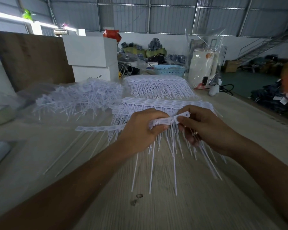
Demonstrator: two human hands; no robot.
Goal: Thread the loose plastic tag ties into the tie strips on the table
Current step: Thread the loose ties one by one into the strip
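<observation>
Tie strip in hand [161, 122]: you hold it lifted just above the table, between both hands, its thin tails hanging down and fanning toward you; the rest of the band trails left and lies flat on the wood.
Loose tag tie [183, 115]: its flat head sits at the strip's right end, where your right thumb and finger meet it; whether it is already seated in the strip you cannot tell from here.
Left hand [140, 131]: fingers curled round the strip's band, thumb underneath, clamping it steady.
Right hand [204, 128]: pinching the tie's head, lower fingers curled in among the tails.
Handling: expect almost no weight, a limp band and springy, whippy tails; the plastic looks smooth, so it will likely slip under a light pinch.
Where to hold: take the flat heads and the band, close to the joint; the tails bend away and tangle.
Loose pile [80, 98]: jumbled ties, far left of your hands; pull one out by its head.
Finished strips [158, 87]: stacked in rows beyond your hands.
Table [189, 205]: pale wood grain, bare patch nearest you.
</observation>
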